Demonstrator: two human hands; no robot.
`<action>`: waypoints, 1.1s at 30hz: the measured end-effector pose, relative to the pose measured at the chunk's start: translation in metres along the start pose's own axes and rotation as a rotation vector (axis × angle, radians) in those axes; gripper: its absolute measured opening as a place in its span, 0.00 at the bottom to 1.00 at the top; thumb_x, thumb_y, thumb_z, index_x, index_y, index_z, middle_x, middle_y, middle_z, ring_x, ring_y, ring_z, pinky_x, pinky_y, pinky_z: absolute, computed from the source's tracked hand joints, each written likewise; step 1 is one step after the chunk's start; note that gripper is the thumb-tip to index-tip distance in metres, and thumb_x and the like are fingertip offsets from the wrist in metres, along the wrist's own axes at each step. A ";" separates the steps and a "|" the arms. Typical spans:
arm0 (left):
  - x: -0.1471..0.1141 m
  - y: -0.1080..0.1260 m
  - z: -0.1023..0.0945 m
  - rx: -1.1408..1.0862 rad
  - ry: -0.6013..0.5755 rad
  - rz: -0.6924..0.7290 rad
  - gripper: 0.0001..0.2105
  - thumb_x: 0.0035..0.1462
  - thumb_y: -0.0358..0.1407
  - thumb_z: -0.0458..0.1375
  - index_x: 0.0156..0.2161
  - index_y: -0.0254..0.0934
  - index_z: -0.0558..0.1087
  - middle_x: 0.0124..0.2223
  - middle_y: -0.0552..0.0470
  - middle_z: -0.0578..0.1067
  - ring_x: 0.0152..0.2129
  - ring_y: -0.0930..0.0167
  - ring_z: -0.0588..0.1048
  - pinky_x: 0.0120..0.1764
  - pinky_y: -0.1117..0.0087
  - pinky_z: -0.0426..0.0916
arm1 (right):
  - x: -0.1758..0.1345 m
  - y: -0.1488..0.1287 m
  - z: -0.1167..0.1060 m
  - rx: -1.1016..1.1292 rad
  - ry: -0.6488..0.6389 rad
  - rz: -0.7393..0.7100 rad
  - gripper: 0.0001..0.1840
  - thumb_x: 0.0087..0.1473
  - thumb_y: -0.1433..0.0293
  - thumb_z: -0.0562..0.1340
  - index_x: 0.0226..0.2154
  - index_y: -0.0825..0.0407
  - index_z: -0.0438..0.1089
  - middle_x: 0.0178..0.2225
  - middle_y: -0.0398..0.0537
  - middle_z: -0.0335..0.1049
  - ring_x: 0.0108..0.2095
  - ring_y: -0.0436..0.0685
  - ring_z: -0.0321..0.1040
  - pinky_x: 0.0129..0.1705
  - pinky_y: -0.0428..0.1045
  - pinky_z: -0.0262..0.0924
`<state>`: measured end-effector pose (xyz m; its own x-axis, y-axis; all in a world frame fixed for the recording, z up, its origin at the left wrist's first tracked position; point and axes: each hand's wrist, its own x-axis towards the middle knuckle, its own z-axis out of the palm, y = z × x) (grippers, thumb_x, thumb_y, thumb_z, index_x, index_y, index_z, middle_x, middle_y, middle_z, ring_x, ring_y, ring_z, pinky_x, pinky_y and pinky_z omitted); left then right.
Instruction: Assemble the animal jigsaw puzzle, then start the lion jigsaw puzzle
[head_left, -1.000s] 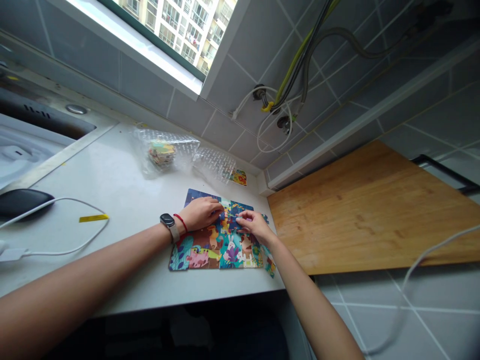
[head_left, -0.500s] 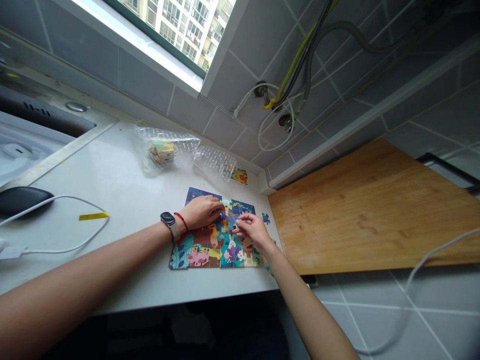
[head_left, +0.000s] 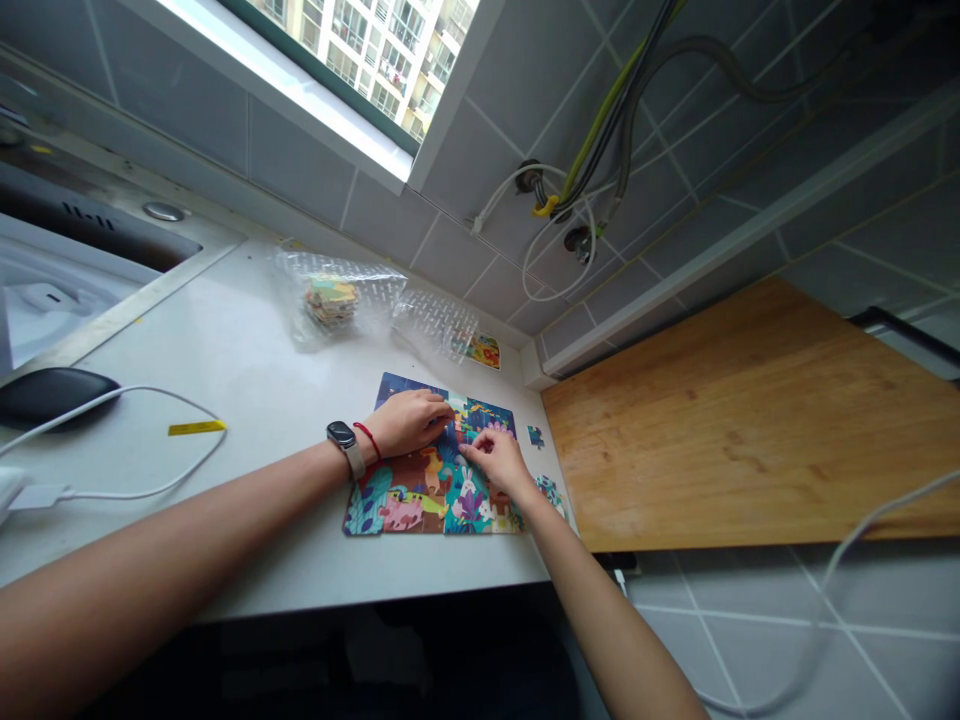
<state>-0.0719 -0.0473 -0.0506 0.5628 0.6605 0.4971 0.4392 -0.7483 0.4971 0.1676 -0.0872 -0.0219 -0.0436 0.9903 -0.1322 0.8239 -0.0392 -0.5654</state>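
White surface (head_left: 262,390) below a window (head_left: 375,60); carries one illustrated jigsaw puzzle (head_left: 403,508) near its front edge, left of a wooden board (head_left: 750,430). Left hand (head_left: 411,420): palm down over the puzzle's upper left, fingers curled, grip not discernible. Right hand (head_left: 496,460): angled in from lower right, thumb and fingertips drawn together at the puzzle's middle; whether they pinch anything cannot be told.

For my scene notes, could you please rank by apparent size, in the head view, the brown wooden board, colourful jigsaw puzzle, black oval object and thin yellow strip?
Brown wooden board
Colourful jigsaw puzzle
Black oval object
Thin yellow strip
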 end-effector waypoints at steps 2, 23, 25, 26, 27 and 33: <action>0.000 0.000 0.000 0.007 0.000 0.006 0.08 0.67 0.32 0.55 0.42 0.38 0.78 0.39 0.48 0.80 0.36 0.65 0.78 0.39 0.67 0.70 | 0.003 0.000 0.000 -0.023 -0.016 0.014 0.22 0.45 0.51 0.73 0.20 0.49 0.70 0.20 0.43 0.70 0.24 0.53 0.65 0.27 0.47 0.54; 0.000 -0.003 0.003 0.011 0.019 0.022 0.10 0.69 0.35 0.53 0.43 0.39 0.78 0.39 0.48 0.80 0.37 0.65 0.79 0.39 0.67 0.71 | 0.043 0.100 -0.109 -0.125 0.124 0.392 0.23 0.38 0.72 0.77 0.41 0.55 0.78 0.42 0.54 0.79 0.33 0.56 0.75 0.28 0.45 0.66; 0.000 -0.003 0.003 0.012 0.027 0.024 0.10 0.69 0.35 0.53 0.43 0.39 0.78 0.39 0.48 0.80 0.37 0.65 0.79 0.39 0.67 0.71 | 0.048 0.104 -0.106 -0.132 0.102 0.397 0.22 0.36 0.74 0.78 0.38 0.55 0.78 0.39 0.52 0.79 0.33 0.56 0.75 0.30 0.46 0.67; -0.001 -0.003 0.003 0.015 0.031 0.025 0.10 0.69 0.34 0.54 0.43 0.39 0.78 0.39 0.48 0.80 0.37 0.65 0.79 0.39 0.67 0.71 | 0.049 0.107 -0.106 -0.136 0.097 0.393 0.21 0.35 0.75 0.78 0.36 0.55 0.78 0.37 0.50 0.79 0.33 0.55 0.75 0.31 0.46 0.67; -0.001 -0.002 0.003 0.020 0.034 0.026 0.09 0.69 0.34 0.54 0.43 0.39 0.78 0.39 0.48 0.81 0.37 0.65 0.79 0.39 0.67 0.71 | 0.051 0.109 -0.106 -0.140 0.096 0.387 0.20 0.34 0.76 0.78 0.33 0.55 0.77 0.36 0.49 0.78 0.33 0.55 0.74 0.32 0.45 0.67; 0.000 0.000 0.002 0.084 0.052 0.070 0.08 0.67 0.32 0.55 0.42 0.38 0.78 0.37 0.50 0.81 0.35 0.65 0.78 0.38 0.66 0.71 | 0.050 0.117 -0.106 -0.137 0.144 0.333 0.19 0.33 0.76 0.78 0.31 0.54 0.75 0.29 0.44 0.75 0.32 0.54 0.73 0.36 0.47 0.69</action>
<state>-0.0705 -0.0480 -0.0523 0.5579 0.6074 0.5655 0.4590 -0.7935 0.3995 0.3219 -0.0277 -0.0083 0.3110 0.9352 -0.1693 0.8480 -0.3535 -0.3950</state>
